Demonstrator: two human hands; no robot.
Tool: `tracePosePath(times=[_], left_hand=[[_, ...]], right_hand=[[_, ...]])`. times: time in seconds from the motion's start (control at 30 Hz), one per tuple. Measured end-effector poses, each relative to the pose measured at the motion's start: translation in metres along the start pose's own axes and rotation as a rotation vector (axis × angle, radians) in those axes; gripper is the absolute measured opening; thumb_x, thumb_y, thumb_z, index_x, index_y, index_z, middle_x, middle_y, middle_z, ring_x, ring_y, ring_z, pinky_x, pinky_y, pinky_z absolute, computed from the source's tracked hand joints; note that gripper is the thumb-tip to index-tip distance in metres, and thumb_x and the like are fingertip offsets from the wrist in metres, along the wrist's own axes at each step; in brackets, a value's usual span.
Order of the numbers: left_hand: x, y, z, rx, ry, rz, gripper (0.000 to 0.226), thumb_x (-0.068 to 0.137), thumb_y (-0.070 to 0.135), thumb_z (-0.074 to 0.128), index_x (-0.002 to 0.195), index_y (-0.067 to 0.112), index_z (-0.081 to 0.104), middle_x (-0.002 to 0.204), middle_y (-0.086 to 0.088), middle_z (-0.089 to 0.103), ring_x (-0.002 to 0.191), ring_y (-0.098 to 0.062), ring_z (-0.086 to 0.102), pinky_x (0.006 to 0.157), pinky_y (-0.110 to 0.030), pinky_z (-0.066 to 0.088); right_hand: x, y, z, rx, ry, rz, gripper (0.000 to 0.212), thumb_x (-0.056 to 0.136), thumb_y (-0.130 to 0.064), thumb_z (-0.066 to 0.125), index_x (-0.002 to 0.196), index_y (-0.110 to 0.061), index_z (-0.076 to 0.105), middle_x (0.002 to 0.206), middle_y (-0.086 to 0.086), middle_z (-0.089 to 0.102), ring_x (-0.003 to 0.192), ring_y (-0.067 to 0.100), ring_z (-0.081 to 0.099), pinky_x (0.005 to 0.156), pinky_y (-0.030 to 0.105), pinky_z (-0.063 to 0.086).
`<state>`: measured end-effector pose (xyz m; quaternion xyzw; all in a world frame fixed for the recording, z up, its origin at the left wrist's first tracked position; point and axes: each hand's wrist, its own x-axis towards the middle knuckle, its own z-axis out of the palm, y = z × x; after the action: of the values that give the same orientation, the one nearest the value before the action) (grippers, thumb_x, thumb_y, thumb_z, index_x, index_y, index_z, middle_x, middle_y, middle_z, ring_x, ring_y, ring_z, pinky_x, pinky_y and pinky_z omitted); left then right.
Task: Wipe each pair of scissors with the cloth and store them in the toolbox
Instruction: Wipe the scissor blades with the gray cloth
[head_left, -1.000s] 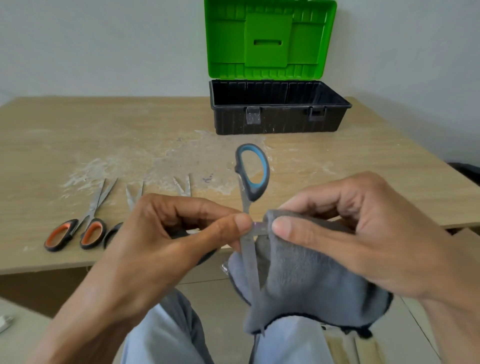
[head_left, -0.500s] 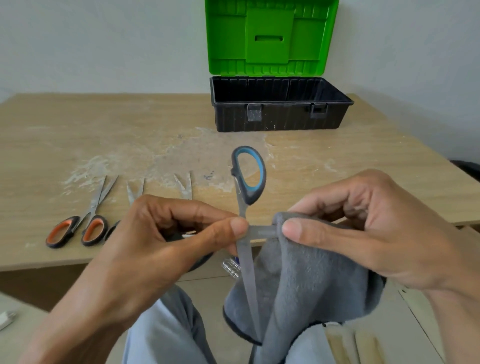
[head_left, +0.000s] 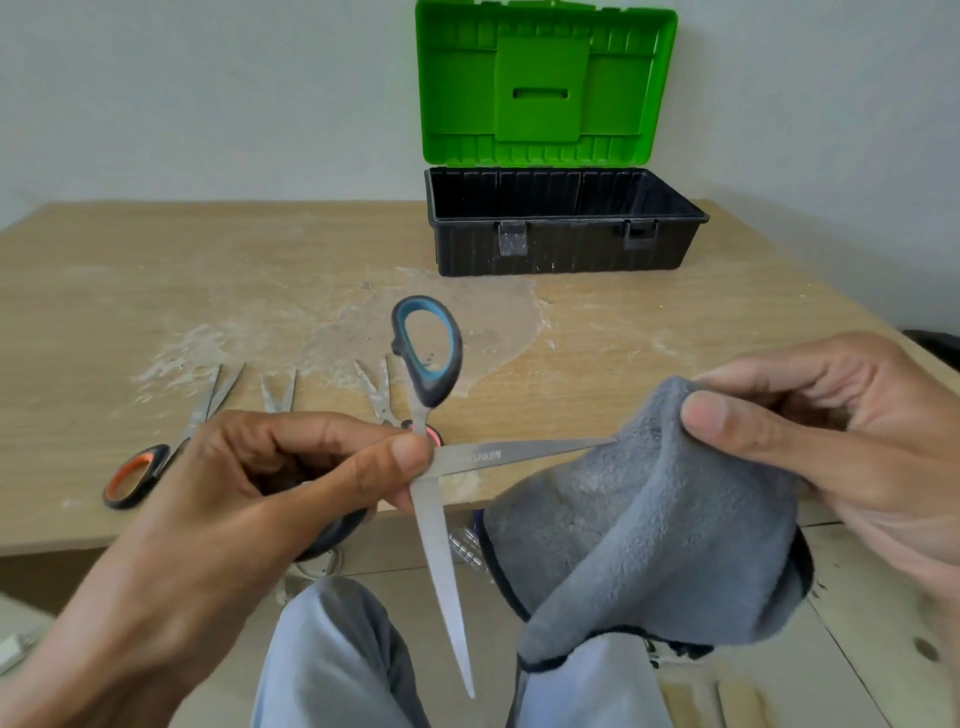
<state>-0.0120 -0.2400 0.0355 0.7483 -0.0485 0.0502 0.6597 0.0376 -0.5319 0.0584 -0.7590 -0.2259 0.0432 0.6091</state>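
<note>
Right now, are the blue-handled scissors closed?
No: the blue-handled scissors in the left hand are spread wide, one blade toward the cloth, one pointing down.

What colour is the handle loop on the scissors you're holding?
The handle loop of the scissors is dark grey outside, blue inside; head view shows it clearly.

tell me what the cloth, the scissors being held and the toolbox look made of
The cloth: soft grey fleece or microfibre, by its fuzzy nap and limp folds. The blue-handled scissors: blades look like steel, grey with a dull sheen; the handle loop seems matte black plastic with a blue, perhaps rubbery, lining. The toolbox: moulded plastic, ribbed black base, glossy green lid.
</note>
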Motion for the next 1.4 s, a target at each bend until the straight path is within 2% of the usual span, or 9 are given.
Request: tracePosePath(times=[0.17,0.33,0.5,0.67,0.8,0.97,1.1,1.27,1.4], left_hand=[[-0.001,0.002,0.000,0.048,-0.010,0.010,0.039,0.057,0.048,0.080,0.068,0.010,0.079,0.042,-0.003,0.046,0.043,-0.014,0.029,0.042,-0.012,0.027],[0.000,0.010,0.010,0.047,-0.020,0.019,0.014,0.060,0.025,0.082,0.063,0.012,0.080,0.052,-0.006,0.068,0.037,0.002,0.045,0.042,-0.006,0.035],[0.007,0.001,0.006,0.089,-0.017,0.072,0.033,0.062,0.053,0.077,0.074,0.023,0.082,0.044,-0.004,0.055,0.046,-0.017,0.027,0.046,-0.019,0.025],[0.018,0.006,0.011,0.087,-0.024,0.055,0.024,0.068,0.045,0.084,0.073,0.021,0.082,0.054,-0.025,0.055,0.049,-0.026,0.025,0.045,-0.023,0.024],[0.028,0.013,0.019,0.106,-0.046,0.037,0.013,0.070,0.031,0.075,0.067,0.020,0.081,0.042,0.005,0.056,0.039,-0.005,0.033,0.042,-0.012,0.031],[0.040,0.011,0.021,0.053,-0.026,0.016,0.022,0.070,0.036,0.075,0.067,0.015,0.081,0.040,0.002,0.047,0.042,-0.013,0.029,0.043,-0.019,0.027],[0.051,0.012,0.022,0.010,-0.025,0.038,0.023,0.070,0.038,0.080,0.072,0.015,0.081,0.054,-0.025,0.053,0.053,-0.034,0.024,0.053,-0.038,0.020],[0.069,-0.003,-0.007,-0.134,0.196,-0.015,0.029,0.060,0.040,0.086,0.073,0.015,0.081,0.071,-0.004,0.073,0.063,-0.012,0.051,0.056,-0.015,0.046],[0.083,-0.023,-0.017,-0.278,0.345,-0.208,0.025,0.059,0.039,0.081,0.070,0.016,0.080,0.076,-0.003,0.070,0.059,-0.004,0.054,0.066,-0.021,0.048]], right_hand=[[-0.001,0.000,0.004,-0.090,0.000,0.007,0.022,0.080,-0.042,0.081,0.094,-0.026,0.087,0.090,0.009,0.083,0.088,0.039,0.079,0.076,0.062,0.060],[0.004,-0.003,0.012,-0.135,-0.056,0.040,0.014,0.083,-0.034,0.079,0.090,-0.025,0.087,0.090,0.001,0.084,0.087,0.022,0.081,0.084,0.047,0.062],[0.011,-0.003,0.011,-0.193,-0.077,0.055,0.019,0.079,-0.040,0.075,0.088,-0.028,0.086,0.089,-0.005,0.084,0.087,0.015,0.081,0.087,0.037,0.061],[0.020,-0.003,0.007,-0.239,-0.087,0.029,0.018,0.080,-0.040,0.075,0.091,-0.030,0.086,0.089,-0.010,0.083,0.086,0.008,0.079,0.080,0.018,0.060],[0.030,0.004,0.007,-0.212,-0.097,0.016,0.022,0.080,-0.038,0.076,0.091,-0.022,0.086,0.087,-0.003,0.083,0.084,0.018,0.080,0.079,0.027,0.063],[0.044,0.005,-0.008,-0.149,-0.158,0.041,0.027,0.081,-0.035,0.075,0.096,-0.016,0.086,0.093,0.002,0.084,0.088,0.021,0.080,0.080,0.027,0.062],[0.058,0.000,-0.014,-0.118,-0.145,0.031,0.029,0.080,-0.032,0.075,0.097,-0.011,0.086,0.094,0.004,0.084,0.087,0.018,0.080,0.081,0.023,0.061],[0.086,0.000,-0.036,-0.091,-0.025,0.103,0.035,0.071,-0.039,0.077,0.093,-0.013,0.085,0.095,0.009,0.083,0.091,0.021,0.079,0.089,0.031,0.053],[0.115,0.029,-0.053,-0.064,0.089,0.306,0.024,0.077,-0.034,0.080,0.091,-0.015,0.086,0.097,0.005,0.083,0.096,0.016,0.078,0.083,0.025,0.052]])
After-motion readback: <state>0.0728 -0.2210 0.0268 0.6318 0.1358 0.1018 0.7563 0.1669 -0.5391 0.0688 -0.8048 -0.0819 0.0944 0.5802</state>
